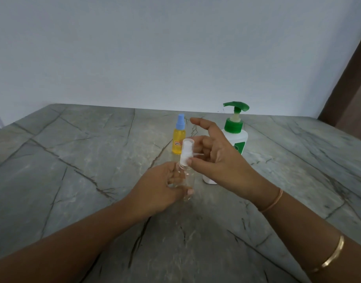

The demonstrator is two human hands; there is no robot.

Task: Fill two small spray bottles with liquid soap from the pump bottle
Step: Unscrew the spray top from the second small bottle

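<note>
Left grip point(161, 185) clasps the clear bottle point(189, 177), contents unclear, above the counter point(73, 170); right grip point(218, 160) pinches its cap point(184, 155). Behind stand a yellow bottle point(178, 142), nearly full, and the pump bottle point(235, 137), near the wall point(175, 48) edge. Counter stretches wide both sides.

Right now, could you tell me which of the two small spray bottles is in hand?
The clear spray bottle with the white head; the yellow spray bottle with the blue cap stands untouched behind it.

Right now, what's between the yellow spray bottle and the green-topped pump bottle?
In the head view, the right hand, its fingers pinching the white cap of the clear bottle, fills that gap.
</note>
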